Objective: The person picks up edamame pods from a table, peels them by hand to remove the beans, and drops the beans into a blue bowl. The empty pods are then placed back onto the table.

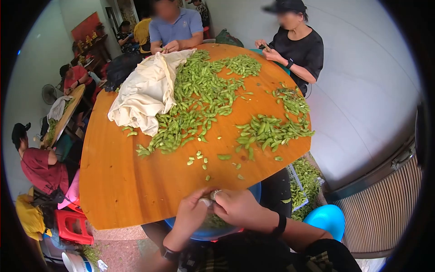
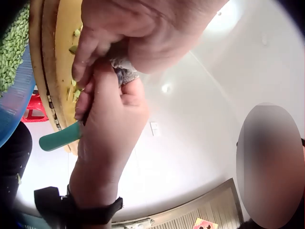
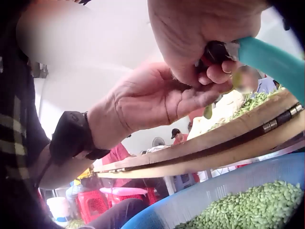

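In the head view my left hand [image 1: 190, 216] and right hand [image 1: 242, 209] meet over a blue basin [image 1: 204, 236] at the table's near edge. Pale wraps cover both thumbs. A thick teal handle [image 3: 272, 63] sticks out from my right hand's little-finger side; its working end is hidden in the fingers. Under the left fingers in the right wrist view, a green edamame pod [image 3: 208, 112] peeks out, mostly hidden by both hands. Shelled green beans [image 3: 252, 205] fill part of the basin below.
On the wooden table [image 1: 122, 181] lie heaped edamame pods [image 1: 199, 90], a cream cloth [image 1: 145, 90] and a few loose beans [image 1: 199, 156]. Two people sit across, handling small things. At right on the floor are a crate of pods [image 1: 304, 181] and a blue stool [image 1: 326, 221].
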Demonstrator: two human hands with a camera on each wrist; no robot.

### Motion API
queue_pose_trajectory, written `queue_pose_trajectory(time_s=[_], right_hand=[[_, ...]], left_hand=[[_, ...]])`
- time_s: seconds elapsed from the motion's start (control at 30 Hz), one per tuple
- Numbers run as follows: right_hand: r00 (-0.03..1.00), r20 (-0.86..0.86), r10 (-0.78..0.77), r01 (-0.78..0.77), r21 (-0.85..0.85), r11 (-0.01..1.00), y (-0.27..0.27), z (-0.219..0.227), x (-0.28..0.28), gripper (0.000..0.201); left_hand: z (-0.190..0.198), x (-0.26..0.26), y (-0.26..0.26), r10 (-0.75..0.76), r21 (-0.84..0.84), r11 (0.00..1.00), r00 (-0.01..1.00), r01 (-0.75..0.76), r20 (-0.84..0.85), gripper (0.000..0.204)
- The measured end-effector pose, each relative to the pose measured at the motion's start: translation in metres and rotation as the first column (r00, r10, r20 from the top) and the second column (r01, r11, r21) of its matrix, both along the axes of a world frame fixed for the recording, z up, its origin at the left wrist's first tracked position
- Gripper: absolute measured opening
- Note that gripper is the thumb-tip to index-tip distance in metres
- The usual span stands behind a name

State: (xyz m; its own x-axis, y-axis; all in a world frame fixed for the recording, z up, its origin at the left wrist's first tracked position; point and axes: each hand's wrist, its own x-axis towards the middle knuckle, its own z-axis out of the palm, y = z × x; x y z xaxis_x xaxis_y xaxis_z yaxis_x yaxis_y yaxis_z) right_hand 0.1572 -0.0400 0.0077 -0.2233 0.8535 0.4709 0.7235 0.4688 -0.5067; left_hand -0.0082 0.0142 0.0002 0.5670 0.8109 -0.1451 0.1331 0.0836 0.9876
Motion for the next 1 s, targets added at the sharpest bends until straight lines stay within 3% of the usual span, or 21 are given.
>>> queue_pose_trajectory(time_s=[0.1, 0.17, 0.33, 0.37, 0.4, 0.43, 0.5, 0.53, 0.57, 0.6, 0.63, 0.67, 0.73, 0.77, 0.8, 0.87, 0.93, 1.0], right_hand=[[0.998, -0.008, 0.063, -0.063, -0.024, 0.998, 0.001, -0.007, -0.007, 0.016], [0.997, 0.008, 0.08, -0.079, -0.037, 0.996, -0.002, -0.006, -0.008, 0.015], [0.989, 0.062, 0.133, -0.125, -0.114, 0.986, -0.006, 0.002, -0.002, 0.013], [0.989, 0.066, 0.13, -0.122, -0.108, 0.987, -0.006, 0.002, 0.001, 0.011], [0.989, 0.071, 0.127, -0.12, -0.102, 0.988, -0.006, 0.003, 0.004, 0.01], [0.99, 0.069, 0.126, -0.118, -0.107, 0.987, -0.007, 0.007, 0.009, 0.01], [0.996, 0.076, 0.036, -0.026, -0.127, 0.992, -0.004, 0.022, 0.029, 0.008], [0.971, 0.227, -0.076, 0.096, -0.078, 0.992, 0.0, 0.023, 0.045, 0.009], [0.935, 0.258, -0.241, 0.232, 0.068, 0.97, 0.002, 0.025, 0.064, 0.011], [0.928, 0.177, -0.329, 0.3, 0.171, 0.939, 0.011, 0.029, 0.084, 0.01], [0.871, 0.107, -0.48, 0.465, 0.143, 0.874, 0.019, 0.02, 0.102, 0.008], [0.849, 0.06, -0.525, 0.517, 0.107, 0.849, 0.026, 0.017, 0.125, 0.011], [0.795, 0.103, -0.597, 0.591, 0.089, 0.802, 0.031, 0.012, 0.146, 0.011], [0.779, 0.086, -0.621, 0.62, 0.044, 0.784, 0.033, 0.008, 0.152, 0.011], [0.762, 0.069, -0.644, 0.645, -0.002, 0.764, 0.035, 0.006, 0.156, 0.011], [0.786, 0.017, -0.618, 0.618, -0.012, 0.786, 0.032, 0.008, 0.15, 0.011], [0.883, -0.18, -0.433, 0.42, -0.108, 0.901, 0.028, 0.009, 0.14, 0.018], [0.874, -0.245, -0.419, 0.386, -0.173, 0.906, 0.021, 0.022, 0.122, 0.022]], left_hand=[[-0.004, -0.009, 0.002, 0.028, -0.11, 0.994, 1.0, -0.027, 0.011, 0.031], [-0.002, -0.011, 0.003, 0.159, -0.409, 0.909, 0.974, -0.079, 0.165, 0.028], [0.012, -0.007, 0.005, 0.159, -0.55, 0.829, 0.986, -0.101, 0.059, 0.024], [0.007, -0.007, 0.004, 0.05, -0.287, 0.956, 0.998, -0.055, -0.025, 0.023], [0.004, -0.007, 0.005, -0.031, -0.007, 1.0, 0.99, 0.031, -0.135, 0.023], [0.005, -0.006, 0.007, -0.034, -0.012, 0.999, 0.99, 0.032, -0.136, 0.023], [0.013, -0.003, 0.011, 0.032, 0.223, 0.974, 0.953, 0.039, -0.303, 0.023], [0.016, -0.001, 0.017, 0.029, 0.217, 0.975, 0.952, 0.04, -0.306, 0.023], [0.02, 0.001, 0.026, 0.125, 0.459, 0.886, 0.923, 0.06, -0.364, 0.024], [0.024, 0.003, 0.035, 0.232, 0.668, 0.737, 0.89, 0.102, -0.392, 0.024], [0.027, 0.005, 0.043, 0.26, 0.729, 0.66, 0.856, 0.181, -0.447, 0.027], [0.031, 0.012, 0.048, 0.255, 0.728, 0.66, 0.856, 0.185, -0.449, 0.027], [0.038, 0.029, 0.053, 0.457, 0.873, 0.388, 0.761, 0.294, -0.46, 0.028], [0.037, 0.037, 0.056, 0.441, 0.891, 0.349, 0.788, 0.291, -0.43, 0.03], [0.037, 0.047, 0.06, 0.439, 0.891, 0.347, 0.789, 0.291, -0.429, 0.03], [0.036, 0.068, 0.065, 0.289, 0.86, 0.386, 0.841, 0.335, -0.457, 0.03], [0.023, 0.083, 0.074, 0.253, 0.849, 0.405, 0.851, 0.339, -0.46, 0.027], [0.008, 0.092, 0.084, 0.132, 0.805, 0.471, 0.873, 0.361, -0.469, 0.023]])
